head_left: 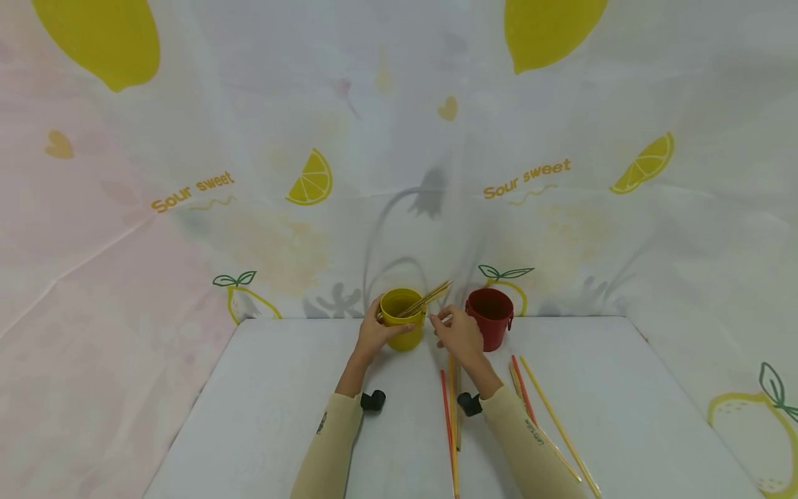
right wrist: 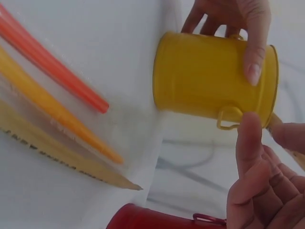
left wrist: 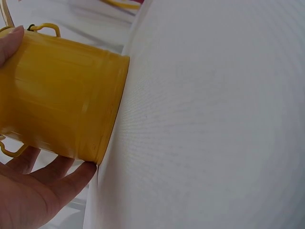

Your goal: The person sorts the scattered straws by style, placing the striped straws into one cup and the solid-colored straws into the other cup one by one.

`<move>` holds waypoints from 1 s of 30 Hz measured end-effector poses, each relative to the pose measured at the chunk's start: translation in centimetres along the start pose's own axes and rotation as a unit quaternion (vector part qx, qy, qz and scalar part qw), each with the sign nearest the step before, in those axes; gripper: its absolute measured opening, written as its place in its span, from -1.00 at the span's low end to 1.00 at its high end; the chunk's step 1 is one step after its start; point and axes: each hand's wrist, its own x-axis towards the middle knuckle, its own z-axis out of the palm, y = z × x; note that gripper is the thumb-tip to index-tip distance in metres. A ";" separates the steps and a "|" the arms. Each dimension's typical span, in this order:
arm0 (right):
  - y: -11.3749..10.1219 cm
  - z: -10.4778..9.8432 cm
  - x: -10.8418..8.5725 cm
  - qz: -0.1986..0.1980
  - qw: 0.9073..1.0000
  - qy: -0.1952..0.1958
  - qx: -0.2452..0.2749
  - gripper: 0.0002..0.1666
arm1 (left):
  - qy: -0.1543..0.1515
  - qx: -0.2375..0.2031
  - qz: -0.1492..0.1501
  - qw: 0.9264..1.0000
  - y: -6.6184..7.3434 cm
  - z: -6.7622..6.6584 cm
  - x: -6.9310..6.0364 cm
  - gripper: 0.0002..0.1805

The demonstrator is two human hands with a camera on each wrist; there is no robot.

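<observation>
standing at the far edge of the tabletop (head_left: 280, 388), the yellow bucket (right wrist: 205, 76) is gripped by the left hand (head_left: 376, 333); loosely bent, the right hand (head_left: 463, 334) is held beside it

Head view faces forward and down; close wrist views (tipped sideways) share the yellow bucket (left wrist: 62, 95).

Diffuse, slightly dim light, faint sheen on the yellow bucket (left wrist: 62, 98), softly blurred wrist views.
</observation>
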 end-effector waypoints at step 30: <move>1.9 -2.6 -2.2 0.033 0.987 -0.099 -0.120 -0.86 | -0.020 -0.002 0.006 1.000 -0.1 -0.3 0.0 -0.01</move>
